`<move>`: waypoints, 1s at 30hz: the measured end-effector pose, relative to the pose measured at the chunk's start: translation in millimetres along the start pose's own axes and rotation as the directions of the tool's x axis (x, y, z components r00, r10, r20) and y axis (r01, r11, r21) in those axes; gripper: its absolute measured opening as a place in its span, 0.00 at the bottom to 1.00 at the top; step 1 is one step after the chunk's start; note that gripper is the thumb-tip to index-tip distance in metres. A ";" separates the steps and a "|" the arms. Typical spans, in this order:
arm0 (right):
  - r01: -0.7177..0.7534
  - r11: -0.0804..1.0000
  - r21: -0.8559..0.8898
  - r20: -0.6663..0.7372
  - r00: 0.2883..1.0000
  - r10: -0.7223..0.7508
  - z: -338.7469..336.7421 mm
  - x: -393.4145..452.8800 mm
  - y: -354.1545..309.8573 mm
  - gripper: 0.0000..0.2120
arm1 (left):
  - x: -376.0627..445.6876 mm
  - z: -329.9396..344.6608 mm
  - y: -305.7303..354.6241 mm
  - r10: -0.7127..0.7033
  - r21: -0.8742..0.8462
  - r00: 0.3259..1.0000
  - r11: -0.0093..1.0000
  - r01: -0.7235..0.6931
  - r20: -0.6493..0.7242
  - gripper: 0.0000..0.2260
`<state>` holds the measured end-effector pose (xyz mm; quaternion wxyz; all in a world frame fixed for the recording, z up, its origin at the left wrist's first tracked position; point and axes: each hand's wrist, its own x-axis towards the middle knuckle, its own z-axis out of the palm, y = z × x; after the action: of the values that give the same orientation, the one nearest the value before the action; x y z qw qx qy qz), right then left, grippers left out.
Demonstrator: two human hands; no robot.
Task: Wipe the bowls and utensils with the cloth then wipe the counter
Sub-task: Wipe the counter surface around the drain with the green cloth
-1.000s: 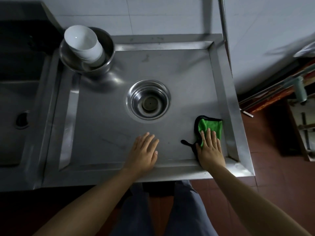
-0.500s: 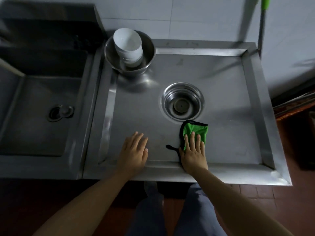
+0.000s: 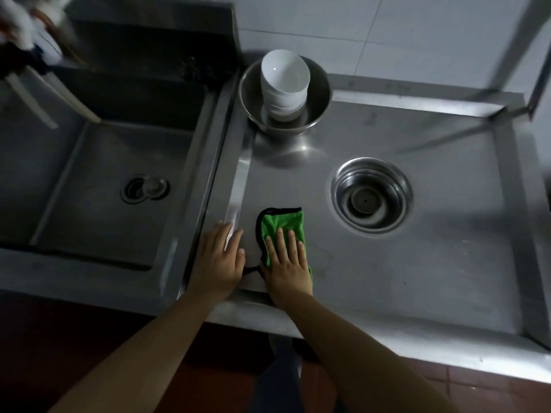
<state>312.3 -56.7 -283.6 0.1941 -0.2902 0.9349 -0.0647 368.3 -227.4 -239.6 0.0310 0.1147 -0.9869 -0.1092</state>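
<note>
A green cloth [image 3: 281, 223] with a black hem lies flat on the steel counter [image 3: 432, 263], near its front left corner. My right hand [image 3: 287, 262] presses on the cloth with straight fingers. Right beside it, my left hand [image 3: 219, 262] rests flat on the counter's raised left edge, fingers straight, holding nothing. At the back left corner a stack of white bowls [image 3: 284, 81] stands inside a large steel bowl [image 3: 319, 93]. No utensils show.
A round drain hole [image 3: 371, 195] sits in the middle of the counter. A deep steel sink [image 3: 89, 186] with its own drain lies to the left. A tiled wall stands behind. A pole [image 3: 539, 84] leans at the back right corner.
My right hand has slid the cloth leftward along the counter's front, from the right side to beside my left hand. The view has swung left.
</note>
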 end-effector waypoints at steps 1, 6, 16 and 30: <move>-0.013 1.000 0.003 -0.003 1.000 0.013 -1.2 10.1 -5.0 0.33 | 2.8 -0.7 -3.6 0.004 0.011 1.000 1.000 -0.004 -0.017 0.19; -0.073 0.996 0.047 -0.037 0.996 0.075 -20.3 70.2 -13.1 0.32 | 15.3 -1.3 -19.4 0.020 0.060 1.000 0.998 -0.021 0.015 0.21; -0.086 0.994 0.065 -0.110 0.990 0.093 -61.5 195.5 -14.0 0.30 | 48.4 -12.7 -35.2 0.077 0.081 0.996 0.994 -0.073 -0.049 0.20; -0.037 0.997 0.060 -0.082 0.996 0.042 -46.4 153.8 -38.2 0.29 | 17.1 -12.3 -47.5 -0.045 0.011 0.995 0.999 0.046 -0.089 0.20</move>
<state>197.2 -175.1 -282.3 0.1646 -0.2627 0.9454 -0.1001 363.2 -279.1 -237.6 0.0714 0.1420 -0.9824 -0.0985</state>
